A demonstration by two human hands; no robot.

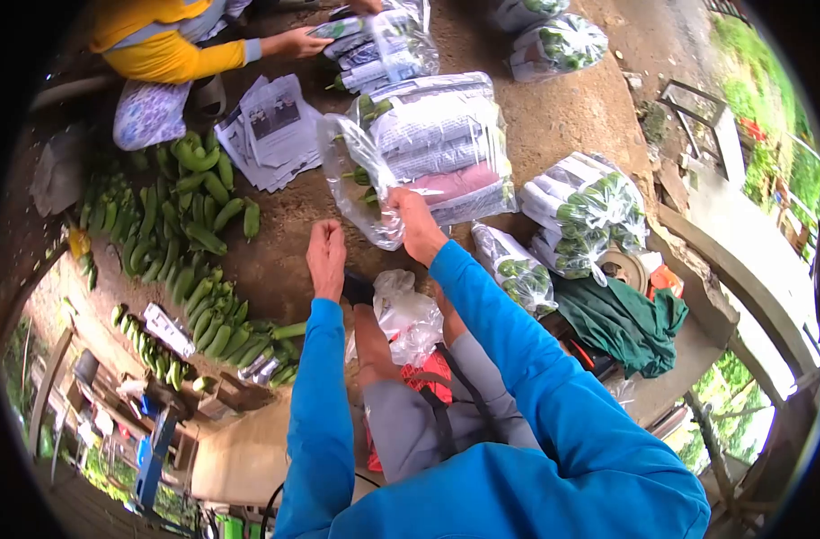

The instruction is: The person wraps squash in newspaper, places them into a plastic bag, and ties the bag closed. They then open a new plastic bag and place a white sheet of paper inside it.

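Note:
In front of me lies a clear plastic bag filled with newspaper-wrapped long green vegetables, their green ends showing at its left side. My right hand is closed on the lower edge of the bag's open mouth. Left of it, my left hand is held with its fingers pinched together, apart from the bag; whatever is between them, if anything, is hidden. A crumpled heap of clear plastic bags rests between my legs. Long, plump green vegetables, possibly cucumbers or eggplants, lie piled to the left.
Newspaper sheets lie at the upper left. Another person's yellow sleeve and hand reach toward a second bag. More filled bags stand to the right, above a green cloth.

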